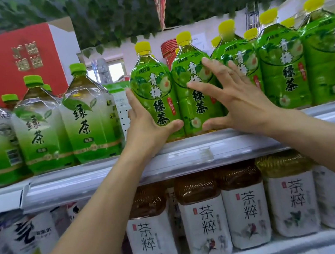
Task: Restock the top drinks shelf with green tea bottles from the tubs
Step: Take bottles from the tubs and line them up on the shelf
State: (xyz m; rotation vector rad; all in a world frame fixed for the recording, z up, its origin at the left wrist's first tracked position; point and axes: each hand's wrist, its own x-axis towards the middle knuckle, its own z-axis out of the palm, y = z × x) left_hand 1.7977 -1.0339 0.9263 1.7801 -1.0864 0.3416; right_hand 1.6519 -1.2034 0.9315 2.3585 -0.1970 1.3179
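A row of green tea bottles with yellow caps stands on the top shelf (186, 145). My left hand (148, 121) grips the leftmost one (155, 94) low on its left side, thumb across the front. My right hand (231, 95) lies with straight, spread fingers against the front of the second bottle (193, 83) and the third bottle (241, 57), thumb near the shelf edge. Both bottles stand upright at the shelf's front. No tubs are in view.
Left of my hands stand paler green tea bottles with green caps (89, 116), with a gap and a perforated back panel (123, 116) between. A red box (9, 61) sits behind them. White-labelled brown tea bottles (204, 219) fill the shelf below.
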